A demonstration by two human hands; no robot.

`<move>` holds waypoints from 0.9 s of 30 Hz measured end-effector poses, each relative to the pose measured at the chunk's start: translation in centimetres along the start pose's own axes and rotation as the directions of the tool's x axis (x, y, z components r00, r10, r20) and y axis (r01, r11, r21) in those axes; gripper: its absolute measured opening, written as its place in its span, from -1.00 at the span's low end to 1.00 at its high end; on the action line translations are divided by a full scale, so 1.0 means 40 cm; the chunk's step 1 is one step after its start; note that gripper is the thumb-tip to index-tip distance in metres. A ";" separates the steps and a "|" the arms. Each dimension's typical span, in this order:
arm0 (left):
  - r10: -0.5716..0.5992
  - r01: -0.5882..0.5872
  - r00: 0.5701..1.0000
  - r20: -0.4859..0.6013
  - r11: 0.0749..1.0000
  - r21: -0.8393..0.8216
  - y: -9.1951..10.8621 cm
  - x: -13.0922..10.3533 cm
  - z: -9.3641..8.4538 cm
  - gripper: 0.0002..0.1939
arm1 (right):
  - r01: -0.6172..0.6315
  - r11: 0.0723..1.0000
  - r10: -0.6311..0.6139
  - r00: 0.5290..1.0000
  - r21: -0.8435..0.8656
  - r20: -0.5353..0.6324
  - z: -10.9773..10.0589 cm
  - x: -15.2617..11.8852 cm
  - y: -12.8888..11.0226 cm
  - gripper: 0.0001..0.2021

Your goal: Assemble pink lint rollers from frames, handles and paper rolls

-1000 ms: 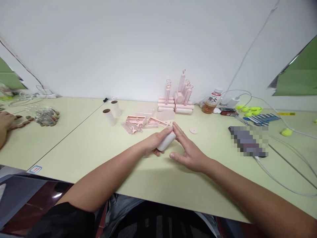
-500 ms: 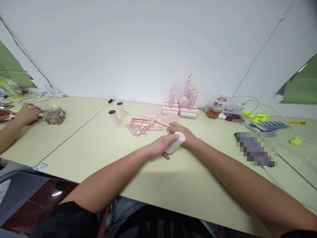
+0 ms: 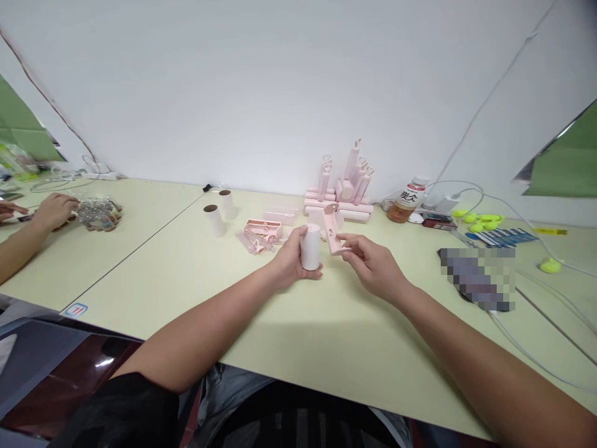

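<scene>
- The white paper roll, a short cylinder [image 3: 310, 247], stands upright just above the pale yellow table top [image 3: 298, 323], near the middle of the table.
- The left hand [image 3: 291, 261] is closed around this roll from its left side, with the thumb in front near the bottom.
- The right hand [image 3: 373, 264] pinches a flat pink plastic handle piece [image 3: 333, 231] between thumb and fingertips; the other fingers are loosely curled. The piece is held upright, just beside the roll on its right; I cannot tell if the two touch.
- Behind the hands, several loose pink plastic parts [image 3: 261, 233] lie on the table.
- To the left of them stand two cardboard tube cores [image 3: 219, 211], both upright and near each other.
- Further back, against the white wall, there is a stack of finished pink rollers [image 3: 342, 193].
- To the right of the stack, a bottle with brown drink [image 3: 405, 202] stands, and yellow-green balls [image 3: 480, 221] lie near white cables.
- At the far left, the hand of another person [image 3: 53, 211] rests beside a clear bag of small things [image 3: 96, 214].
</scene>
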State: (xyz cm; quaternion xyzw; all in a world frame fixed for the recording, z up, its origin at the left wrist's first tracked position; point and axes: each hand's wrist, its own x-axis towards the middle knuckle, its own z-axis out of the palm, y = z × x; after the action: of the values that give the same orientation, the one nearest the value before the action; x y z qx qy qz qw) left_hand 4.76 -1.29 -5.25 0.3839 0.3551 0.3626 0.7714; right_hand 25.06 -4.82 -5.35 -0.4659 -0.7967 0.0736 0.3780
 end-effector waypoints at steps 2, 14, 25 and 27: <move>0.054 -0.054 0.999 -0.002 0.999 0.000 0.001 -0.003 -0.002 -0.51 | 0.060 0.998 -0.060 0.998 -0.016 0.018 -0.010 -0.024 -0.019 -0.92; 0.506 -0.446 0.851 0.138 0.558 0.699 -0.037 -0.023 0.003 -0.60 | 0.032 0.959 0.024 0.981 0.282 -0.194 0.027 -0.051 -0.049 -0.85; 0.788 -0.501 0.436 0.435 -0.189 0.844 -0.027 -0.048 0.005 -0.37 | -0.048 0.831 0.141 0.982 0.554 -0.126 0.020 -0.055 -0.052 -0.82; 0.792 -0.500 0.413 0.449 -0.215 0.839 -0.025 -0.048 0.005 -0.35 | -0.083 0.768 0.182 0.979 0.635 -0.092 0.019 -0.056 -0.053 -0.78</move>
State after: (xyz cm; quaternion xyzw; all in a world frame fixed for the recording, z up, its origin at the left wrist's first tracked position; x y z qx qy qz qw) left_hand 4.28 -3.38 -5.50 0.8196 0.3220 0.4735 0.0164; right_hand 23.70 -7.60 -6.08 -0.3726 -0.6613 0.3265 0.5633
